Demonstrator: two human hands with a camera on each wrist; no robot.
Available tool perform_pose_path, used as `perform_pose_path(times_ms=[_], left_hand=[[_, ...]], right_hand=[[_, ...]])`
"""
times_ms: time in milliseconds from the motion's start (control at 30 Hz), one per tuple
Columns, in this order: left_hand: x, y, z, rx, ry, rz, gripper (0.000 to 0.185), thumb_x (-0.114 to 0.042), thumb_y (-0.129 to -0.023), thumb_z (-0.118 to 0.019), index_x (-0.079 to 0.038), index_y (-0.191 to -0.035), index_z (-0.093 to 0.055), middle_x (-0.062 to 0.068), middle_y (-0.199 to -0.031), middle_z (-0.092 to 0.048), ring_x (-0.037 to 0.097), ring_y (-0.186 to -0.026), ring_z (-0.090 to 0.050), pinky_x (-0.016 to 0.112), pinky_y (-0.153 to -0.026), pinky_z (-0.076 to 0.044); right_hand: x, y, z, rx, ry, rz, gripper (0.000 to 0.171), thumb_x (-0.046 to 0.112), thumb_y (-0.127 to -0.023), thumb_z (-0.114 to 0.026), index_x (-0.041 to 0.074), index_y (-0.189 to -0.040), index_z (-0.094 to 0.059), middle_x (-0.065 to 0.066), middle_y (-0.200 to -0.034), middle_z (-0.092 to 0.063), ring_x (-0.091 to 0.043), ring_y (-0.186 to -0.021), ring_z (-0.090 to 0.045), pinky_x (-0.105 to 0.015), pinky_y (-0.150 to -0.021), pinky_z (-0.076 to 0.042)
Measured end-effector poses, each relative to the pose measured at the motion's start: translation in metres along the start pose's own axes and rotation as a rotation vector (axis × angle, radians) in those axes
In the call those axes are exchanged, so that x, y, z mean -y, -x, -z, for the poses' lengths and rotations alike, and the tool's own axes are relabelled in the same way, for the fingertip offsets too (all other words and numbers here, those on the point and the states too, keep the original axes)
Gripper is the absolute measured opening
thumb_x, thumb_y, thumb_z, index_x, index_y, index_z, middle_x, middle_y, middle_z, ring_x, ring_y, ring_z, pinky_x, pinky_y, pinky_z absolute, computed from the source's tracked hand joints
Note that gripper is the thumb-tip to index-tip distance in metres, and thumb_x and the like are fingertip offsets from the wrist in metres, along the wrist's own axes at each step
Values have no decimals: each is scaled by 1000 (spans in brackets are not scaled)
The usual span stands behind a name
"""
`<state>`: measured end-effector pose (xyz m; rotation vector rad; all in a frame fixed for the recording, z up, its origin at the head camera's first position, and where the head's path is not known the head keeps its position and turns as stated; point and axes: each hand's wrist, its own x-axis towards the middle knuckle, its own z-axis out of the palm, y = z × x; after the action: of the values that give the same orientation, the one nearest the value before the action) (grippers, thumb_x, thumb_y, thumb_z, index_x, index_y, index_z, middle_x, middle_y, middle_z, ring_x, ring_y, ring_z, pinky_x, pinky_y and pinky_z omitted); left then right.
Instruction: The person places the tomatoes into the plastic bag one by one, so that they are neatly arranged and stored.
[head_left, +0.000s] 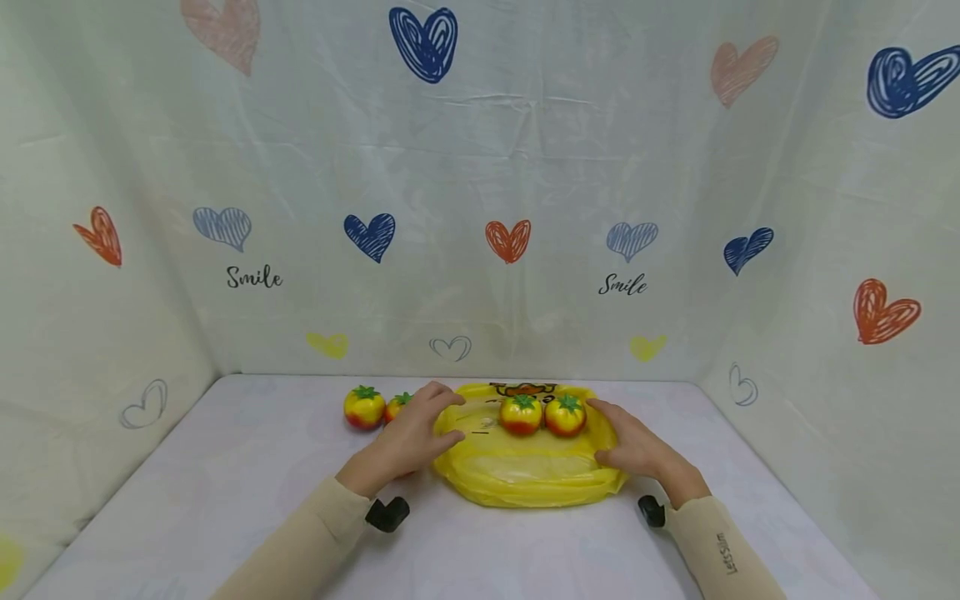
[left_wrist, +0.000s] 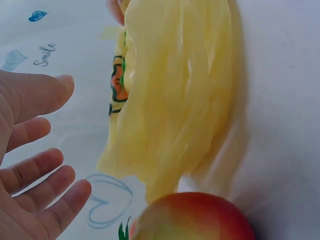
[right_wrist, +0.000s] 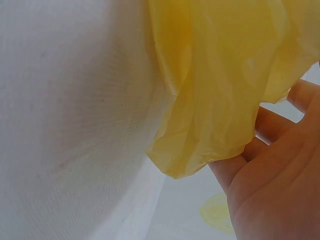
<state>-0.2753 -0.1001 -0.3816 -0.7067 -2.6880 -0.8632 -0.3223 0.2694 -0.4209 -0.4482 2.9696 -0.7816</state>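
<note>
A yellow plastic bag (head_left: 517,479) with a printed cartoon pattern lies spread on the table. Two red-and-yellow tomato-like fruits, one on the left (head_left: 521,415) and one on the right (head_left: 566,416), sit side by side on it. My left hand (head_left: 408,437) hovers at the bag's left edge, fingers spread and holding nothing. Close to that hand, a fruit (left_wrist: 195,220) shows in the left wrist view. At the bag's right edge is my right hand (head_left: 637,442), its fingers partly behind the plastic in the right wrist view and touching it.
Another fruit (head_left: 364,408) stands on the white-covered table (head_left: 225,483), left of the bag. Beside it, a fruit (head_left: 397,405) is partly hidden by my left hand. Heart-patterned cloth walls (head_left: 450,292) enclose the table at the back and both sides.
</note>
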Motion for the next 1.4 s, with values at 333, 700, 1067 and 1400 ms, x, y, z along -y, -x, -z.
perform_pose_path(times_ms=[333,700,1067,1400], left_hand=[[10,14,6,-71,-39,-1,43,-23,-80,-78,-11,-119,-63,0,-117,-53,18,-104,-52,38,-97,-46],[20,28,11,-88,-45,26,44,-26,-78,-79,-16,-118,-63,-1,-115,-54,17,-103,-51,37,-95,-48],[31,39,13,-88,-69,51,47,-26,-77,-79,-13,-119,-64,2,-120,-53,22,-112,-51,45,-98,-45],[40,46,13,-70,-71,115,49,-28,-78,-79,-14,-122,-62,4,-125,-52,25,-115,-51,48,-97,-45]], right_hand=[[-1,1,1,6,-9,12,82,14,-77,-72,12,-148,-32,-17,-150,-32,-40,-136,-29,-61,-108,-22],[-1,0,0,11,-13,0,82,14,-77,-72,13,-148,-32,-16,-151,-31,-40,-136,-29,-61,-108,-22],[-2,0,-1,5,-8,7,81,14,-77,-72,12,-148,-32,-17,-150,-32,-40,-136,-29,-61,-108,-23],[-2,0,0,7,2,18,81,14,-77,-72,12,-148,-32,-17,-150,-33,-40,-136,-30,-60,-108,-23]])
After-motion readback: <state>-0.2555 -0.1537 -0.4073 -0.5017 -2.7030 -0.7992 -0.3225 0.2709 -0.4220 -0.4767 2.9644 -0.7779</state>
